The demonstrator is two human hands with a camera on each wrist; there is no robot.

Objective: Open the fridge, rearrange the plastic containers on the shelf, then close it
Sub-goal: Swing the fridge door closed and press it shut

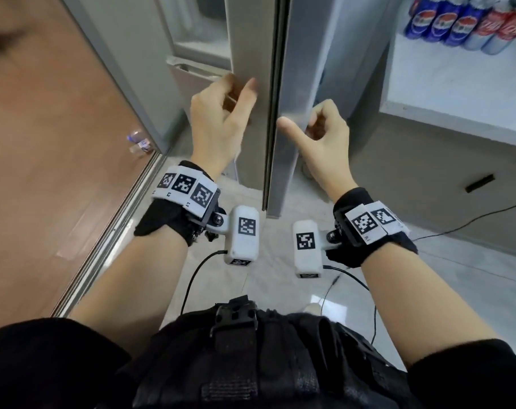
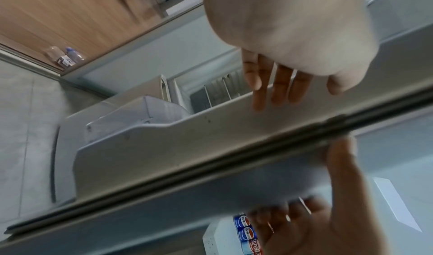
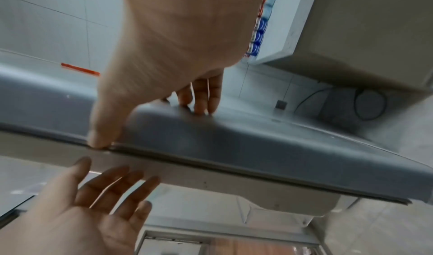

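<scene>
The fridge door (image 1: pixel 301 84) stands open and edge-on in front of me, its dark gasket running down the middle. My right hand (image 1: pixel 298 125) grips the door's free edge: the thumb lies on the gasket side and the fingers (image 3: pixel 203 101) curl over the grey outer face (image 3: pixel 234 138). My left hand (image 1: pixel 236 93) is beside the door's pale inner liner (image 2: pixel 164 157), fingers (image 2: pixel 279 88) loosely extended and holding nothing. A translucent door bin (image 2: pixel 140 114) hangs on the liner. No plastic containers show in any view.
Part of the fridge interior (image 1: pixel 197 31) shows at the upper left. A white counter (image 1: pixel 457 93) at the right carries several blue and red cans (image 1: pixel 463 22). A wooden panel (image 1: pixel 44 143) stands at the left, a small bottle (image 1: pixel 138 143) at its foot. Cables (image 1: pixel 457 222) lie on the tiled floor.
</scene>
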